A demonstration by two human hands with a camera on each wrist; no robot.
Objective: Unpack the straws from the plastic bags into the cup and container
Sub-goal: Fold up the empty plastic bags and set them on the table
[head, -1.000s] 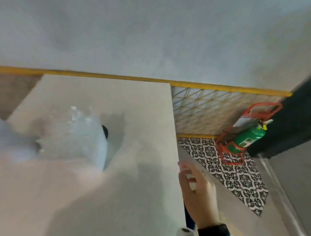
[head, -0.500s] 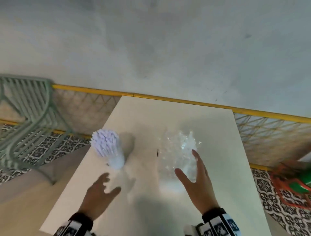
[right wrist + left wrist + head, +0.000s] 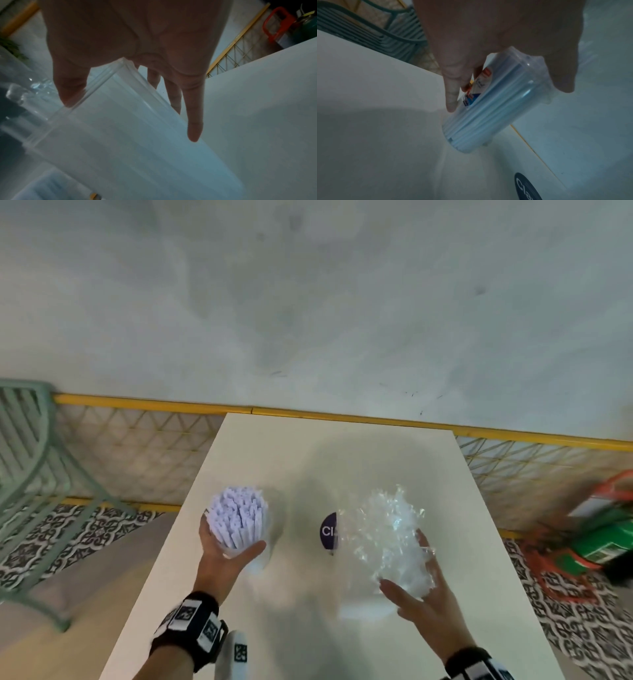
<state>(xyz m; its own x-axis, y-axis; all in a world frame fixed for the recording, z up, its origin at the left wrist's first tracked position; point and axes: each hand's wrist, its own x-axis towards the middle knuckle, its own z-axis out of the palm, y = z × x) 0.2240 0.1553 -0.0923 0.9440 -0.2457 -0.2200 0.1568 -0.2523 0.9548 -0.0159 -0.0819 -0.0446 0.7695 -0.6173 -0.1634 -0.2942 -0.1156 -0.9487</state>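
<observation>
On the white table (image 3: 342, 453), my left hand (image 3: 233, 546) grips a clear cup (image 3: 255, 556) packed with pale straws (image 3: 238, 517) standing upright. The left wrist view shows the thumb and fingers of my left hand (image 3: 508, 97) wrapped round the labelled cup (image 3: 488, 108). To the right, my right hand (image 3: 411, 570) holds a clear rectangular container (image 3: 404, 563) with crumpled clear plastic (image 3: 383, 518) sticking out of its top. Seen from the right wrist, my right hand (image 3: 131, 120) has its thumb on one face of the container (image 3: 137, 148) and its fingers on the adjoining face.
A dark purple round disc (image 3: 329, 530) with white letters lies between cup and container. A green metal chair (image 3: 34, 474) stands left of the table. A green cylinder in a red stand (image 3: 603, 542) sits on the floor at the right. The wall lies beyond the table's far edge.
The view has swung back onto the table. My left hand moved forward from the table and took hold of the straw cup. My right hand closed in on the container.
</observation>
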